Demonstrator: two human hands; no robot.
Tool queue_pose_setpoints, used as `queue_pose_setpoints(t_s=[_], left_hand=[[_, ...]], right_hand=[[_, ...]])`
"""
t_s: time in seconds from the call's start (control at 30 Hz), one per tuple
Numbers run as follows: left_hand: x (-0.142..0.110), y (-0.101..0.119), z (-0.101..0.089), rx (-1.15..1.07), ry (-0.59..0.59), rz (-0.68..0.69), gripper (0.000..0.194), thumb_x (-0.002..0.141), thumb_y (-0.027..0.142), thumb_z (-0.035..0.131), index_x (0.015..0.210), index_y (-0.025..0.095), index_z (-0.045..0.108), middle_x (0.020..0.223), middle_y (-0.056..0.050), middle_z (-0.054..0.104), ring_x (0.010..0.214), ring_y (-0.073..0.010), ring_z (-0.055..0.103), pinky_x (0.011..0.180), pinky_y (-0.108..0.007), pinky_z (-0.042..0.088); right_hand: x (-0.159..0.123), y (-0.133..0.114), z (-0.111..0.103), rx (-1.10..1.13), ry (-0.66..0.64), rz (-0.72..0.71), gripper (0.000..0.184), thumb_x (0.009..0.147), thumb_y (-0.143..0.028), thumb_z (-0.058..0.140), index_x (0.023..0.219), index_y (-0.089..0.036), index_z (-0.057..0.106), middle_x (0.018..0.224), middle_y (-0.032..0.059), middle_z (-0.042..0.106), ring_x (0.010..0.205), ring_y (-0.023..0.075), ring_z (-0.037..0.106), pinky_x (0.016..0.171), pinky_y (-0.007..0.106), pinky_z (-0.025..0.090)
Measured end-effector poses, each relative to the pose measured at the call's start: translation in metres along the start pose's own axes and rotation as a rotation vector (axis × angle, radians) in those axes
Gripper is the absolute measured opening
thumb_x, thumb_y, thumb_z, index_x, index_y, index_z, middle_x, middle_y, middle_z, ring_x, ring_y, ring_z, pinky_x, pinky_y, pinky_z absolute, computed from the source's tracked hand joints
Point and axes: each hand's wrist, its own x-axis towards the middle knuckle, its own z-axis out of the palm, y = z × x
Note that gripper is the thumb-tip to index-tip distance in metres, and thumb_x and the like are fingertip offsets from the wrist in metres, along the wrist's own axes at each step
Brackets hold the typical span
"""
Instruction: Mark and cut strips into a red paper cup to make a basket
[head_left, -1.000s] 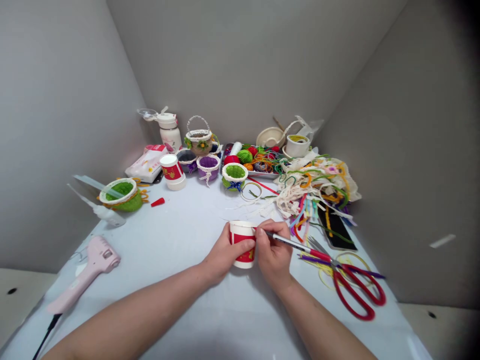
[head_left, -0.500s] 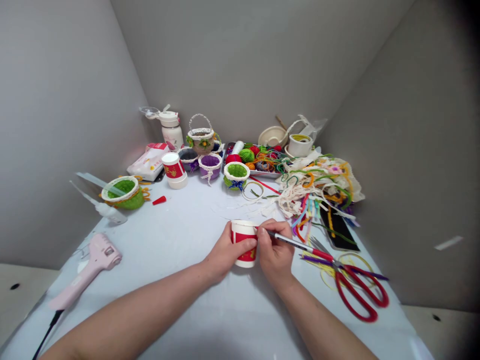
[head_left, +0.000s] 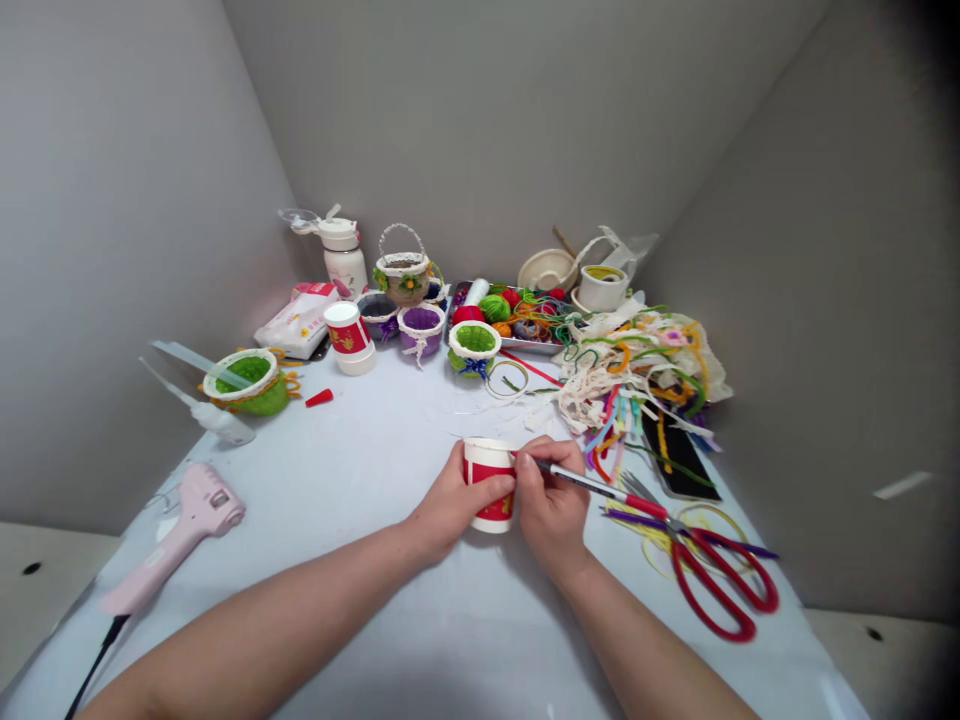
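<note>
Red-and-white cup (head_left: 486, 466) is upright just below the centre of the frame, where I have the left hand (head_left: 439, 508) clamped around its side. My right hand (head_left: 553, 510) grips a pen (head_left: 576, 478), tip at the cup's upper right; I can't tell whether it touches. A pink glue gun (head_left: 204, 505) lies on the surface (head_left: 352, 480) at lower left.

The pale table (head_left: 345, 470) carries a pink glue gun (head_left: 180, 540), red-handled scissors (head_left: 677, 529) and a tray (head_left: 540, 348) of yarn (head_left: 494, 308).
</note>
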Motion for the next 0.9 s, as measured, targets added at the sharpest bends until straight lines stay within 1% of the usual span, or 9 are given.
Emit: queue_pose_setpoints(t_s=[0.53, 0.7, 0.8, 0.87, 0.9], left_hand=[[0.0, 0.0004, 0.0007, -0.012, 0.002, 0.003, 0.054, 0.068, 0.027, 0.083, 0.111, 0.018, 0.051, 0.106, -0.008, 0.065, 0.099, -0.0216, 0.061, 0.088, -0.036, 0.048], [-0.0008, 0.002, 0.0023, -0.031, 0.017, -0.021, 0.056, 0.066, 0.028, 0.084, 0.11, 0.018, 0.051, 0.103, -0.007, 0.065, 0.096, -0.021, 0.061, 0.087, -0.036, 0.048], [-0.0011, 0.0026, 0.0036, -0.059, 0.024, -0.027, 0.057, 0.064, 0.03, 0.086, 0.108, 0.018, 0.052, 0.1, -0.006, 0.065, 0.092, -0.0204, 0.062, 0.086, -0.036, 0.048], [-0.0007, 0.0029, 0.0042, -0.093, 0.018, -0.034, 0.057, 0.064, 0.03, 0.086, 0.109, 0.018, 0.053, 0.097, -0.006, 0.066, 0.088, -0.0191, 0.062, 0.084, -0.035, 0.048], [-0.0003, 0.0033, 0.0043, -0.117, 0.013, -0.045, 0.058, 0.064, 0.03, 0.086, 0.109, 0.018, 0.053, 0.096, -0.005, 0.066, 0.086, -0.0188, 0.063, 0.083, -0.035, 0.048]], right_hand=[[-0.0008, 0.0, 0.0003, -0.013, 0.016, 0.011, 0.009, 0.09, -0.019, 0.057, 0.086, -0.023, 0.05, 0.075, -0.0024, 0.055, 0.066, 0.0134, 0.054, 0.061, 0.028, 0.043], [0.0001, -0.0025, 0.0009, -0.004, 0.007, 0.014, 0.011, 0.09, -0.018, 0.057, 0.085, -0.024, 0.049, 0.074, -0.0031, 0.055, 0.065, 0.013, 0.053, 0.061, 0.028, 0.043], [0.0027, -0.0017, -0.0002, 0.007, 0.058, 0.016, 0.011, 0.089, -0.019, 0.058, 0.084, -0.023, 0.049, 0.072, -0.0039, 0.055, 0.064, 0.0126, 0.053, 0.062, 0.028, 0.043], [0.0056, 0.0022, -0.0013, 0.041, 0.121, 0.071, 0.012, 0.088, -0.023, 0.06, 0.083, -0.023, 0.049, 0.073, -0.0044, 0.055, 0.063, 0.0118, 0.052, 0.063, 0.028, 0.044], [0.0075, 0.005, -0.0016, 0.077, 0.147, 0.121, 0.013, 0.087, -0.024, 0.061, 0.083, -0.023, 0.049, 0.072, -0.005, 0.055, 0.061, 0.0112, 0.051, 0.063, 0.028, 0.044]])
